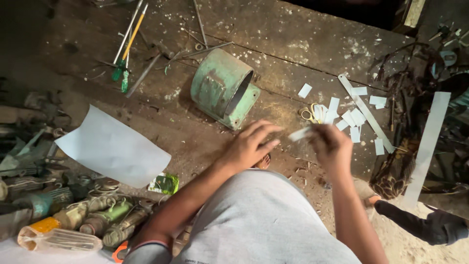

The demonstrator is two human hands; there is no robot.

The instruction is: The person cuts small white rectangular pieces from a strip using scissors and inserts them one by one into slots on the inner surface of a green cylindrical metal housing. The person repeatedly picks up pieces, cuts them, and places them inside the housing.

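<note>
A small white strip [299, 134] is held between the two hands above a worn wooden counter [303, 39]. The right hand [332, 146] is blurred, with its fingers bunched around one end of the strip. The left hand [251, 144] is spread flat, its fingers stretched toward the other end of the strip; whether that end is actually pinched cannot be told through the blur.

Just behind the left hand, a green metal cylinder [223, 89] is seen lying on its side on the counter, its open end turned toward the right. To the right of it, a pair of scissors with yellow handles [310, 113] is found among a scatter of small cut white pieces [354, 120], and a long narrow white strip [366, 113] is laid slantwise through them. A large white sheet [113, 147] is spread at the left, near a small green packet [164, 184]. Two screwdrivers with green handles [122, 73] are set at the far left of the counter. A heap of old motor parts [97, 220] is piled at the lower left.
</note>
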